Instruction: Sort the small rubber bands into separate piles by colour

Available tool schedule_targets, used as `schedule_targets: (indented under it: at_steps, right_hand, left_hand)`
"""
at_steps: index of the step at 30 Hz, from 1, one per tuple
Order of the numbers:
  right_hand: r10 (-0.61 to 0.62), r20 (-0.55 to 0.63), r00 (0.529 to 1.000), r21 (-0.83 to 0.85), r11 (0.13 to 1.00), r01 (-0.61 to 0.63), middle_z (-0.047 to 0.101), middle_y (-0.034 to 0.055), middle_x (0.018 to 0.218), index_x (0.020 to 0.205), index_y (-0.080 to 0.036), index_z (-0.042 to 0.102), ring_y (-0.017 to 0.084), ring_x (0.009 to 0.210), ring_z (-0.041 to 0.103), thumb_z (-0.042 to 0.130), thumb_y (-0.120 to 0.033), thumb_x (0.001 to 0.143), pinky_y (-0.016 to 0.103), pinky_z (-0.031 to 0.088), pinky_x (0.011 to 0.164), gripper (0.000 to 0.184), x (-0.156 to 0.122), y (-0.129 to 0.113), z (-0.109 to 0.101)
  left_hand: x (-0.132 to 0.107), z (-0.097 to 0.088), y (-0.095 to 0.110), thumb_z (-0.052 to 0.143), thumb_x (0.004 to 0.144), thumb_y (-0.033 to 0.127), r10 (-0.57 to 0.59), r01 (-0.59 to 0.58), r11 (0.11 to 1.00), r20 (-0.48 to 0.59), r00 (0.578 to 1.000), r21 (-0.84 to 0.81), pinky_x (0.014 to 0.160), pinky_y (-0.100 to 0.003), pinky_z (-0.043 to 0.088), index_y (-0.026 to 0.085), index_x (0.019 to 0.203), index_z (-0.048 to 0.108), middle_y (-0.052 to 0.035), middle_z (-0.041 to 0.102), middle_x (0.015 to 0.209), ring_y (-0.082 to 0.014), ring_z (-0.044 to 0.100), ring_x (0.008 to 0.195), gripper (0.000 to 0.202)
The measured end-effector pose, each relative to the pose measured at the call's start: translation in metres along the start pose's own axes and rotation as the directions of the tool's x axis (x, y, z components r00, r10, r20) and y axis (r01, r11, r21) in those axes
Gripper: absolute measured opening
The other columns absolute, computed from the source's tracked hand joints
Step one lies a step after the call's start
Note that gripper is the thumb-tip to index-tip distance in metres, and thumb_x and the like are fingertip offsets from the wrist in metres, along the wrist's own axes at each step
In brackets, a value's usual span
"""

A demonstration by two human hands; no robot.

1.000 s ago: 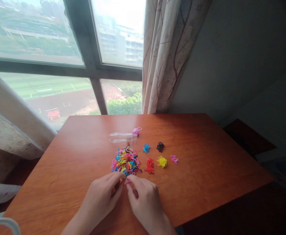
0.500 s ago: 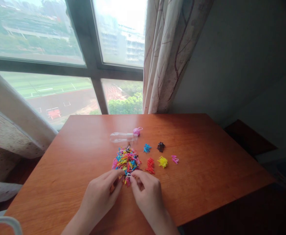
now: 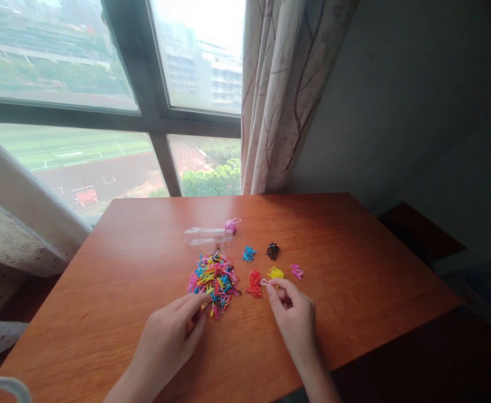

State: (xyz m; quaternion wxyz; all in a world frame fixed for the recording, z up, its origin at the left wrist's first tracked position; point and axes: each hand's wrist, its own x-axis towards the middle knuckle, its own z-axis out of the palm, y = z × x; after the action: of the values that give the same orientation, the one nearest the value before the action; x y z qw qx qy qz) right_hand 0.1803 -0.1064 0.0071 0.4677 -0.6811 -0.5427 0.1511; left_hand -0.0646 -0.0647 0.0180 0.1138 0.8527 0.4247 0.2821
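A mixed pile of coloured elastic hair ties (image 3: 215,274) lies on the wooden table. At its near edge, my left hand (image 3: 173,324) has thumb and index finger drawn together; whatever they hold is too small to make out. Off to the right, my right hand (image 3: 293,313) pinches a whitish hair tie (image 3: 265,282) above the table. That loop is right beside a small red heap (image 3: 254,284) and just in front of a yellow heap (image 3: 276,272), which the right fingers partly cover. Pink ties (image 3: 297,271) lie farther right.
Behind these are a blue heap (image 3: 249,253) and a black heap (image 3: 272,251). A clear plastic bottle (image 3: 207,236) lies on its side, with a pink cap (image 3: 230,225) at its right end. A white curved object (image 3: 5,383) shows at the lower left.
My right hand has moved right from the pile, carrying the whitish hair tie toward the red and yellow heaps. My left hand stays at the pile. The view has shifted slightly.
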Motion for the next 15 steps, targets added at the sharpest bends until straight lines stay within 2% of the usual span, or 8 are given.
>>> schedule_targets:
  at_steps: [7, 10, 15]
  right_hand:
    - [0.008, -0.161, 0.987, -0.237, 0.97, -0.047, 0.058, 0.0, 0.059, 0.087, -0.017, 0.071, 0.014, 0.053, 0.054, 0.054, -0.05, 0.09, 0.022, 0.043, 0.054, 0.037, 0.022, 0.05, -0.04]
    - [-0.007, -0.162, 0.987, -0.303, 0.952, -0.043, 0.056, -0.0006, 0.058, 0.085, -0.018, 0.071, 0.014, 0.051, 0.052, 0.054, -0.053, 0.089, 0.023, 0.041, 0.054, 0.039, 0.027, 0.059, -0.046]
    - [-0.022, -0.149, 0.989, -0.305, 0.952, -0.025, 0.055, -0.0003, 0.057, 0.085, -0.018, 0.072, 0.013, 0.05, 0.051, 0.054, -0.053, 0.089, 0.022, 0.04, 0.052, 0.04, 0.03, 0.066, -0.047]
  left_hand:
    - [-0.001, 0.001, -0.001, 0.046, 0.092, 0.023, 0.002, -0.003, 1.0, 0.032, 0.999, 0.015, 0.053, -0.019, 0.045, 0.023, 0.099, 0.063, 0.0021, 0.069, 0.073, -0.0115, 0.063, 0.055, 0.018]
    - [-0.002, 0.0, -0.001, 0.046, 0.093, 0.023, 0.003, -0.004, 1.0, 0.041, 0.999, 0.014, 0.054, -0.019, 0.045, 0.023, 0.098, 0.062, 0.0016, 0.069, 0.074, -0.0118, 0.064, 0.056, 0.018]
    - [-0.001, 0.0, -0.001, 0.046, 0.092, 0.023, 0.0, 0.0, 1.0, 0.037, 0.999, 0.006, 0.053, -0.019, 0.046, 0.023, 0.099, 0.063, 0.0017, 0.07, 0.075, -0.0116, 0.064, 0.056, 0.018]
